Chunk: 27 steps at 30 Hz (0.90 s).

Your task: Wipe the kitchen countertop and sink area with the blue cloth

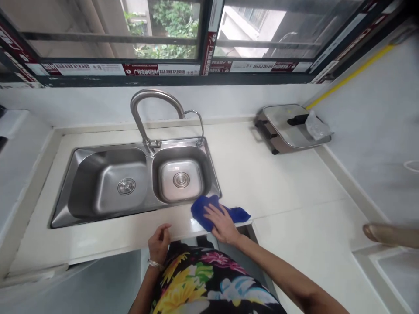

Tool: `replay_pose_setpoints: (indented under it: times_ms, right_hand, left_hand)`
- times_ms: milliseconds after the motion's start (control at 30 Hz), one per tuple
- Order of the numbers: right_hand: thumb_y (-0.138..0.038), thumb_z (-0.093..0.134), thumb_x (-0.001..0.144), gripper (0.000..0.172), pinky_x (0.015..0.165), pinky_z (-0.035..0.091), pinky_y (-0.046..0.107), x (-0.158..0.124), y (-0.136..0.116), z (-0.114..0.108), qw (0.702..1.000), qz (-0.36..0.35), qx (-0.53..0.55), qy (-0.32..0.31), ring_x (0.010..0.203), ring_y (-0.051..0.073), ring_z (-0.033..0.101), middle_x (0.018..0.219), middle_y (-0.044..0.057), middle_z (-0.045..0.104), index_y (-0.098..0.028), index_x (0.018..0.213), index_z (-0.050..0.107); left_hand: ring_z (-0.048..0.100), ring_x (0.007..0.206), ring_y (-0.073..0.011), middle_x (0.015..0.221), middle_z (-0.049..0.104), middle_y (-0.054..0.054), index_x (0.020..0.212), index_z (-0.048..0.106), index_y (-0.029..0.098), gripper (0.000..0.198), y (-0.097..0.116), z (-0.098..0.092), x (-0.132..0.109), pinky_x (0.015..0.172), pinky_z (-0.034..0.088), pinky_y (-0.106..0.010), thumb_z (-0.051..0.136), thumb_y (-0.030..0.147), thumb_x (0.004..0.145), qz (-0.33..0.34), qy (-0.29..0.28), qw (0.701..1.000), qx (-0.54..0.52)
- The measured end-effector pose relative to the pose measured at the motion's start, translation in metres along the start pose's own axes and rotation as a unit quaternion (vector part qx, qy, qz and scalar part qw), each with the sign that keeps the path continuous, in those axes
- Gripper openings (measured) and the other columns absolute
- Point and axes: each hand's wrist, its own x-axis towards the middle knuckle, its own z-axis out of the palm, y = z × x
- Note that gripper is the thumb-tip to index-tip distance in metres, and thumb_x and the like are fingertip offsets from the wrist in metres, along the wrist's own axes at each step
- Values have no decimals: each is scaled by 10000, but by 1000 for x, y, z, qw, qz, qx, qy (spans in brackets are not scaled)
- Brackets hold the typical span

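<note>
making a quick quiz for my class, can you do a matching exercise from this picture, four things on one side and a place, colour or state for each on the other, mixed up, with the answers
Things
1. cloth
2. faucet
3. left hand
4. lidded pan

Places, colours, states
A. bracelet at its wrist
B. clear plastic on its lid
C. blue, under the right hand
D. arching above the sink

Right pairs: 1-C, 2-D, 3-A, 4-B

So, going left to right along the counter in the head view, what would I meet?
Larger sink basin, left hand, blue cloth under the right hand, lidded pan.
</note>
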Motion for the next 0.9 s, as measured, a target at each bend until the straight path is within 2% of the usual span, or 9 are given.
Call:
replay_pose_setpoints:
  times_ms: [267, 367, 433, 500, 567, 633, 733, 833, 900]
  right_hand:
    - [-253, 513, 816, 649, 1224, 49, 589, 82, -94, 30, 992, -65, 38, -100, 1520, 270, 148, 1598, 102, 321, -191, 1456, 420]
    - [-292, 548, 831, 660, 1219, 79, 614, 110, -125, 41, 988, -103, 26, -115, 1515, 297, 147, 1563, 147, 374, -149, 1460, 406]
    - [-295, 568, 827, 626, 1224, 103, 600, 123, -138, 46, 985, -124, 21, -114, 1495, 301, 211, 1501, 165, 457, -130, 1421, 457]
    - [-296, 572, 828, 564, 1234, 129, 564, 130, -141, 48, 984, -141, 39, -106, 1453, 283, 311, 1433, 153, 535, -134, 1366, 518]
    - [-276, 542, 843, 505, 1241, 168, 509, 129, -133, 45, 981, -156, 79, -83, 1423, 239, 372, 1397, 123, 577, -143, 1330, 550]
    - [-211, 475, 861, 454, 1234, 226, 449, 118, -116, 39, 980, -153, 119, -34, 1410, 183, 398, 1370, 95, 606, -154, 1301, 568]
    - [-150, 383, 880, 421, 1172, 352, 411, 85, -75, 25, 983, -72, 147, 82, 1349, 150, 477, 1316, 80, 646, -189, 1235, 607]
    - [-172, 325, 908, 418, 1086, 453, 419, 39, -26, 12, 968, 59, 138, 202, 1232, 174, 579, 1226, 89, 689, -202, 1193, 629]
    - [-176, 336, 899, 416, 1082, 459, 432, 9, 5, 6, 958, 121, 113, 233, 1231, 189, 583, 1222, 91, 689, -205, 1179, 643]
  left_hand:
    - [607, 578, -101, 687, 660, 7, 1122, 639, 174, 339, 9, -44, 26, 535, 486, -206, 449, 382, 932, 114, -27, 993, -16]
    - [688, 801, -148, 888, 733, -57, 1095, 658, 184, 317, 13, -48, 37, 729, 564, -269, 452, 365, 935, 163, -29, 986, 12]
    - [690, 960, -184, 1036, 738, -88, 1088, 667, 192, 314, 15, -46, 43, 884, 559, -334, 454, 364, 934, 191, -32, 980, 41]
    - [686, 981, -193, 1080, 731, -98, 1127, 654, 185, 334, 15, -41, 46, 917, 553, -357, 455, 370, 932, 196, -34, 978, 60]
    - [688, 938, -185, 1065, 726, -101, 1172, 626, 170, 359, 13, -34, 46, 875, 567, -345, 445, 372, 937, 186, -20, 980, 64]
    - [680, 938, -184, 1055, 714, -111, 1204, 602, 153, 376, 9, -24, 44, 863, 568, -344, 425, 364, 948, 181, 8, 981, 68]
    - [639, 1080, -236, 1123, 676, -167, 1206, 616, 125, 398, 4, -8, 38, 965, 530, -414, 427, 355, 942, 206, 38, 968, 138]
    - [516, 1295, -313, 1316, 606, -195, 1245, 626, 139, 414, 4, 6, 33, 1127, 365, -581, 420, 317, 934, 228, 23, 938, 261]
    - [374, 1414, -365, 1449, 524, -157, 1303, 603, 185, 436, 6, 12, 30, 1167, 183, -700, 429, 336, 933, 228, 0, 917, 326]
